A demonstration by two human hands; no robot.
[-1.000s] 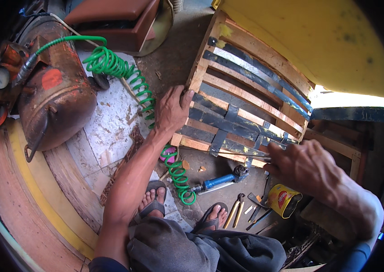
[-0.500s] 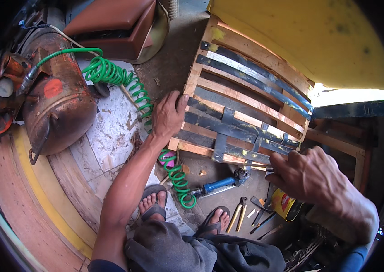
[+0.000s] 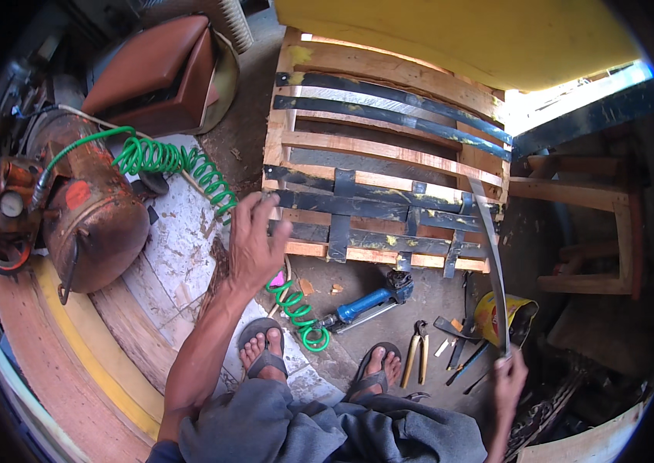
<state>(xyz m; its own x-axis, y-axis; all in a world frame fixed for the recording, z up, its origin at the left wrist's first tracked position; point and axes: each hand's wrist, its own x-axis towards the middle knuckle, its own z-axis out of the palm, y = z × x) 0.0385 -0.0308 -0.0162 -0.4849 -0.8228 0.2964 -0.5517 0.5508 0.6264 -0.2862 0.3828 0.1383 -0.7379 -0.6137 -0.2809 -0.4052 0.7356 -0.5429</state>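
My left hand [image 3: 250,243] is open beside the left edge of a wooden slatted frame [image 3: 396,143], fingers spread and slightly blurred. Black straps [image 3: 358,202] run along and across the frame's slats, some woven over each other. At the lower right my right hand [image 3: 510,378] closes around the lower end of a long, thin grey blade-like strip [image 3: 497,270]. Its upper end overlaps the frame's right side; I cannot tell whether they touch. On the floor below the frame lies a blue air tool [image 3: 365,305] joined to a green coiled hose [image 3: 296,309].
Pincers [image 3: 416,356], several small hand tools and a yellow tub [image 3: 489,318] lie right of my feet. A rusty compressor [image 3: 96,231] stands left, near a brown padded seat [image 3: 153,77]. Yellow sheeting [image 3: 458,38] rises behind the frame; another wooden frame [image 3: 620,231] is at right.
My left hand has come off the frame's edge and opened. My right hand has drawn back toward me, with the long grey strip now in full sight. The view has shifted.
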